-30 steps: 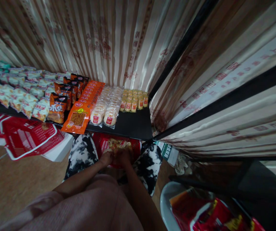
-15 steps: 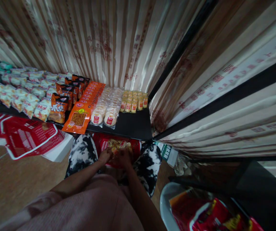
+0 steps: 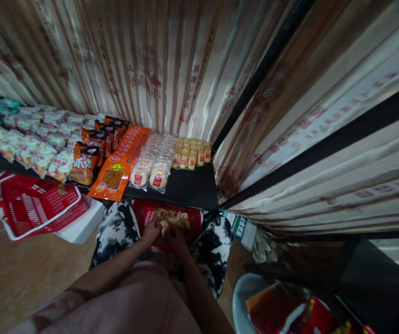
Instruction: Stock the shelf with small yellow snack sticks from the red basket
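Note:
Between my knees is a red basket [image 3: 196, 218] with small yellowish wrapped snacks [image 3: 180, 218] inside. My left hand [image 3: 152, 230] is closed over the basket's near side, its fingertips on a small wrapped snack [image 3: 164, 226]. Close by on the right, my right hand [image 3: 176, 237] is closed too, fingers against the same snack; part of its grip is dim and hidden. On the black shelf [image 3: 192, 188] above the basket, more yellow snack packets [image 3: 192, 154] stand in rows, beside clear-wrapped round crackers [image 3: 149, 167].
Orange stick-snack bags [image 3: 116, 174], black-orange bags [image 3: 83, 164] and white bags [image 3: 32, 148] line the shelf leftward. Red baskets with white handles [image 3: 42, 204] sit below at left. A pale tub [image 3: 240, 301] with red packages is at lower right. A pleated curtain [image 3: 143, 65] hangs behind.
My hands have drawn slightly closer to me and together over the basket. The right hand has left the heap of snacks. The view has shifted slightly; the shelf goods look unchanged.

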Demonstrator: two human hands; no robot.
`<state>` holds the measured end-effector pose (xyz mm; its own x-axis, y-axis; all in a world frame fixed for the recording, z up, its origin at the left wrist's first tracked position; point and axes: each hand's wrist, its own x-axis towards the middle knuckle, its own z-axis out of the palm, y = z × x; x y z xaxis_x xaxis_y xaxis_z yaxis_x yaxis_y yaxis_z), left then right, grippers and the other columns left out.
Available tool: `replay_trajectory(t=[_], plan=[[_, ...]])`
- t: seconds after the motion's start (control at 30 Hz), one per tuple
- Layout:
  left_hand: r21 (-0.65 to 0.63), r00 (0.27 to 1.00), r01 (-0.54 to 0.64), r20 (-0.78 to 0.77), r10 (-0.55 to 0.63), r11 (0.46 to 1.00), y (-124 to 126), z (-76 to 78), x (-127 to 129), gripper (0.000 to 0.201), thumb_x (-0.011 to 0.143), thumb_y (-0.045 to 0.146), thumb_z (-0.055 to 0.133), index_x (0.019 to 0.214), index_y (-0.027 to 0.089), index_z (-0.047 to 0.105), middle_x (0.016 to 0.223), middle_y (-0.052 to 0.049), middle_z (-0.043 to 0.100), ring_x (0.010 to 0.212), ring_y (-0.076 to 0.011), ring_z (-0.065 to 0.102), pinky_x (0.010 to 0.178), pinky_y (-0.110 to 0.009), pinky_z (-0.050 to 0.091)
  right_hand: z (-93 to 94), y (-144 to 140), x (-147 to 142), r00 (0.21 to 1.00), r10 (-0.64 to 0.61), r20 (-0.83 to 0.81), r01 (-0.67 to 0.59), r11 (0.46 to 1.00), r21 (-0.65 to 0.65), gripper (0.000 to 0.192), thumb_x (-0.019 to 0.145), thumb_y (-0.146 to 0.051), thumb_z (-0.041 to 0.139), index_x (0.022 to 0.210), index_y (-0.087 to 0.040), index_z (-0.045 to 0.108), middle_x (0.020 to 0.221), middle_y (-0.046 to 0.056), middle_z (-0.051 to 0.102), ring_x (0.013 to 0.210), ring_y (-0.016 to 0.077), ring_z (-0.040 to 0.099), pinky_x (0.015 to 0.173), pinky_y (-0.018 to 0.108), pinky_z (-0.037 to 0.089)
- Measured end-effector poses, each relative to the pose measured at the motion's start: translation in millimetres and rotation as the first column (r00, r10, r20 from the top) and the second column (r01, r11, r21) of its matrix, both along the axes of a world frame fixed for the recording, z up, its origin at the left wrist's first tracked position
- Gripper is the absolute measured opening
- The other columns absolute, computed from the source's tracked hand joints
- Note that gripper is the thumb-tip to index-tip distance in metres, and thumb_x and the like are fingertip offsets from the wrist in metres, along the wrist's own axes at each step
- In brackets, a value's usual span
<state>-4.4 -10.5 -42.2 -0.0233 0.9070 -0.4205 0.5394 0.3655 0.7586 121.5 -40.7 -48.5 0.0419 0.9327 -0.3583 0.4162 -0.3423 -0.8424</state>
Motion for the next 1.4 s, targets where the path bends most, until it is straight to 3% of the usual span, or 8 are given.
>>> replay_trajectory(t=[0.4,0.7,1.0,1.13,1.3,1.4], plan=[[0.1,1.0,-0.014,0.022,0.012,0.995,-1.4,16.2,11.3,0.035,0.08,0.014,0.042,0.112,0.019,0.056,0.099,-0.004,0.066,0.09,-0.0144,0.061,0.08,-0.022,0.044,20.0,-4.8,7.5,0.998,-0.026,0.055,0.024,0.999,0.036,0.034,0.072,-0.023,0.05,0.102,-0.012,0.062,0.101,0.012,0.066,0.097,0.0227,0.061,0.087,0.032,0.045],[0.213,0.995,0.0,0.099,-0.021,0.977,0.2,48.8,25.8,0.033,0.079,0.016,0.044,0.108,0.018,0.057,0.098,-0.006,0.066,0.084,-0.0151,0.062,0.079,-0.028,0.046,44.3,-8.7,18.4,0.997,-0.072,0.041,0.062,0.979,0.196,0.042,0.074,-0.03,0.053,0.112,-0.014,0.057,0.111,0.013,0.063,0.105,0.0238,0.058,0.092,0.035,0.043],[0.292,0.983,-0.034,0.183,-0.021,0.956,5.5,87.3,37.2,0.037,0.074,0.014,0.047,0.111,0.015,0.054,0.097,-0.006,0.066,0.086,-0.0147,0.061,0.081,-0.028,0.046,71.7,-4.8,21.1,0.982,-0.08,0.169,0.045,0.978,0.201,0.044,0.075,-0.036,0.053,0.112,-0.012,0.056,0.109,0.013,0.063,0.104,0.0226,0.058,0.087,0.029,0.044],[0.358,0.975,-0.052,0.22,-0.03,0.932,10.1,91.3,42.7,0.036,0.074,0.016,0.049,0.11,0.016,0.055,0.099,-0.006,0.065,0.088,-0.0148,0.061,0.084,-0.028,0.046,78.2,-0.9,23.9,0.97,-0.098,0.224,0.034,0.962,0.271,0.04,0.076,-0.034,0.052,0.109,-0.013,0.058,0.105,0.012,0.064,0.098,0.0216,0.06,0.085,0.029,0.045],[0.419,0.962,-0.034,0.261,-0.084,0.907,17.9,92.7,48.8,0.036,0.076,0.02,0.05,0.111,0.017,0.054,0.094,-0.005,0.064,0.078,-0.0136,0.06,0.076,-0.028,0.049,90.1,4.8,30.2,0.876,-0.18,0.448,-0.003,0.926,0.377,0.029,0.076,-0.038,0.054,0.093,-0.017,0.063,0.089,0.009,0.062,0.083,0.0203,0.061,0.073,0.028,0.047],[0.444,0.958,-0.04,0.273,-0.093,0.895,22.4,96.2,53.5,0.036,0.075,0.018,0.05,0.111,0.017,0.054,0.097,-0.005,0.063,0.081,-0.0136,0.059,0.077,-0.028,0.049,97.5,8.8,34.3,0.843,-0.182,0.507,-0.034,0.922,0.387,0.029,0.078,-0.04,0.053,0.095,-0.018,0.061,0.082,0.006,0.06,0.072,0.0172,0.059,0.064,0.025,0.046]])
